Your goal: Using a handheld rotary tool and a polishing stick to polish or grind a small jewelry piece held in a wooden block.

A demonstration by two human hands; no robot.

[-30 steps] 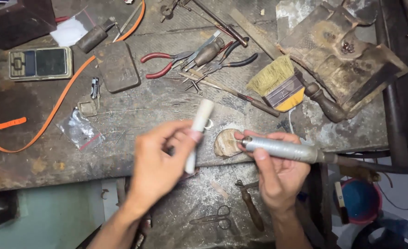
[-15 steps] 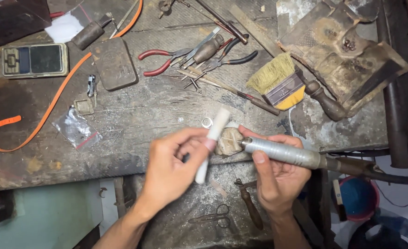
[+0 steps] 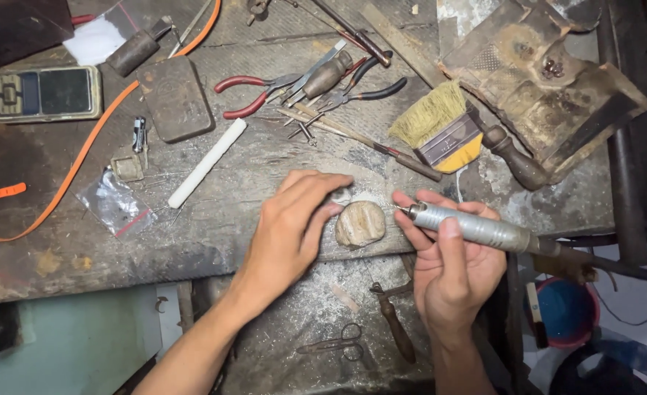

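The right hand (image 3: 451, 267) is wrapped around a silver rotary handpiece (image 3: 473, 227), thumb laid along its barrel and fingers curled beneath, so the grip is closed firmly on the tool; its fine tip points left toward the worn wooden bench pin (image 3: 360, 223), stopping just short of it. The left hand (image 3: 294, 219) lies palm-down just left of the bench pin, fingertips bent over something small and pale at the pin's upper edge; whether they pinch it or only press on it I cannot tell, since the fingers hide it. The main risk, as I judge it, is the bur meeting those fingertips, because they sit right beside the spot the tip aims at. A small piece held only by finger pressure could also be snatched and flung into the clutter. The handpiece's dark flexible shaft (image 3: 601, 260) trails off to the right of the pin and could tug the tip off line. Beyond the pin, up the bench, lie a white rod (image 3: 206, 162), red-handled pliers (image 3: 254, 95) and a yellow-ferruled brush (image 3: 440, 132), all well apart from the working spot.
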